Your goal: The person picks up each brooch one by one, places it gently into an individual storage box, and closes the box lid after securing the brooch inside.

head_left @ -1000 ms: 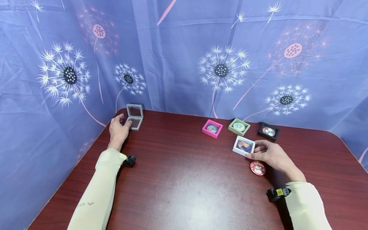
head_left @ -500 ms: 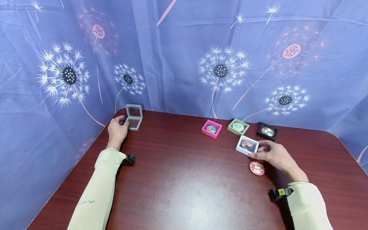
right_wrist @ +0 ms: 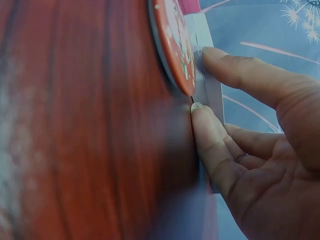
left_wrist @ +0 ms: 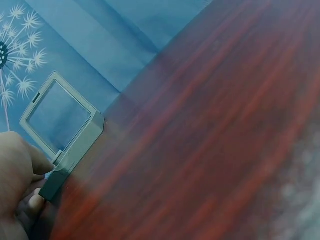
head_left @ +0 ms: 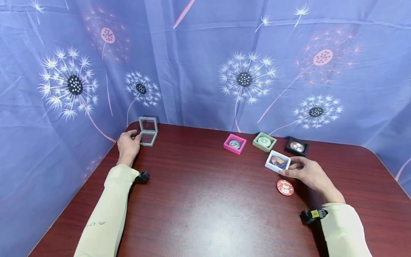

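At the table's far left corner, my left hand [head_left: 129, 145] pinches the near-left edge of a grey display case [head_left: 149, 132]. The case is unfolded, its clear-windowed lid standing up; in the left wrist view the thumb lies on the case's edge [left_wrist: 82, 142] with a fingertip below. On the right side, my right hand [head_left: 312, 175] grips a white display case [head_left: 272, 169] by its right end, between thumb and fingers. Behind its window shows a round picture badge. Just in front of that case lies a loose red round badge [head_left: 285, 187], flat on the table.
A pink case [head_left: 236, 151], a green case [head_left: 261, 147] and a black case [head_left: 290, 151] lie along the back, each with a round badge inside. A blue dandelion-print cloth [head_left: 196, 78] hangs behind the dark red table [head_left: 192, 185].
The white case has shifted a little to the right and back with my right hand, nearer the black case. My left hand stays at the grey case. The head view has turned slightly.
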Available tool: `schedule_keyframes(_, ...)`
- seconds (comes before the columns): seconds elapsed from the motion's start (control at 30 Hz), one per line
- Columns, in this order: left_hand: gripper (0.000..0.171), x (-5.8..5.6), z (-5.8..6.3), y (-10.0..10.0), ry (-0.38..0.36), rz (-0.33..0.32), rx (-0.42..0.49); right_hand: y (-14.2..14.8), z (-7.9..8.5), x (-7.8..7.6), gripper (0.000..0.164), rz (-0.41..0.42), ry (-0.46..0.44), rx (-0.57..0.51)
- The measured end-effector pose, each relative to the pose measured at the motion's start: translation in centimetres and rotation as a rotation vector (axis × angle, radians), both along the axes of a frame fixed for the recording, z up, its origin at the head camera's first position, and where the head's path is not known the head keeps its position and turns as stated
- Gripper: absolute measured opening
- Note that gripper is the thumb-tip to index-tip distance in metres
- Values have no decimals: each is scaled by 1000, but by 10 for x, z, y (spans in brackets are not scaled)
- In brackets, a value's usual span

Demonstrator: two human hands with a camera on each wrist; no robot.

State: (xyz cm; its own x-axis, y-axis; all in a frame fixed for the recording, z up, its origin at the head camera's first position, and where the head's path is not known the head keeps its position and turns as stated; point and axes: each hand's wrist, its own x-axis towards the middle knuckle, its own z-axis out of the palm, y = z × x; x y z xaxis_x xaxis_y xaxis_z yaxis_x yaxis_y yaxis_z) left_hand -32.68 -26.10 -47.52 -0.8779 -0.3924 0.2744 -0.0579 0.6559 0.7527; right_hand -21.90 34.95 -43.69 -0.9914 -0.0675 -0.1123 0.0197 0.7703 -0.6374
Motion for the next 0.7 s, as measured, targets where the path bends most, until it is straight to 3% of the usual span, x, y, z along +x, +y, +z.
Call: schedule_keyframes(0.7, 30, 0, -1, 3, 6, -3, -67, 12, 0, 1, 88, -43, -1, 12)
